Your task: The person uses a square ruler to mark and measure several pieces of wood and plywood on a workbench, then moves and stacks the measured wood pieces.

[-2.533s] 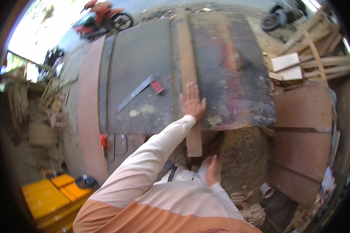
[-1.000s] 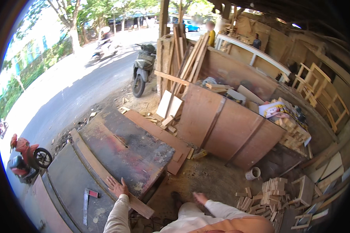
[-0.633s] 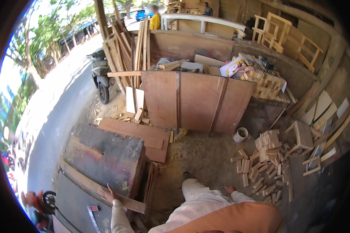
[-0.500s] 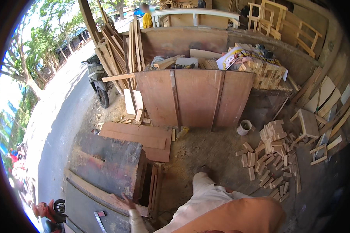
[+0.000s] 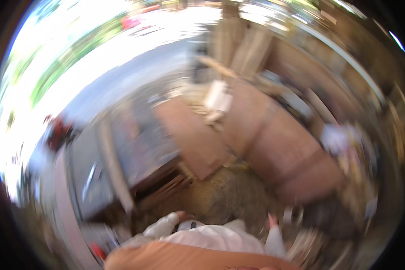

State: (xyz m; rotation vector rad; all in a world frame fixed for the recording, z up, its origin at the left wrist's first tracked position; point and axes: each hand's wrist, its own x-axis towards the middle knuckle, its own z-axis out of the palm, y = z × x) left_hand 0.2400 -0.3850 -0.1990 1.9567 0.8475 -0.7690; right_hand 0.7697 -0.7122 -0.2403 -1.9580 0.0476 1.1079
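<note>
Motion smears the whole view. My left hand (image 5: 182, 216) hangs low in front of my body, to the right of the dark workbench (image 5: 148, 148) and apart from it. Its fingers are too blurred to read. Off to the right, my right hand (image 5: 272, 220) hangs beside a pale bucket (image 5: 294, 215), its finger shape also unclear. No object is visible in either hand. Across the bench runs a wooden strip (image 5: 114, 164). A try square (image 5: 89, 181) lies on the bench's left part.
A flat brown board (image 5: 193, 141) lies beyond the bench. Behind it leans a large plywood panel (image 5: 279, 144) with battens. Wood blocks (image 5: 306, 245) sit at the lower right. A red motorcycle (image 5: 58, 132) stands at the left, near the road (image 5: 135, 67).
The view has swung left, so the bench and panel appear rotated. My left hand has come away from the bench's wooden strip. My right hand now shows.
</note>
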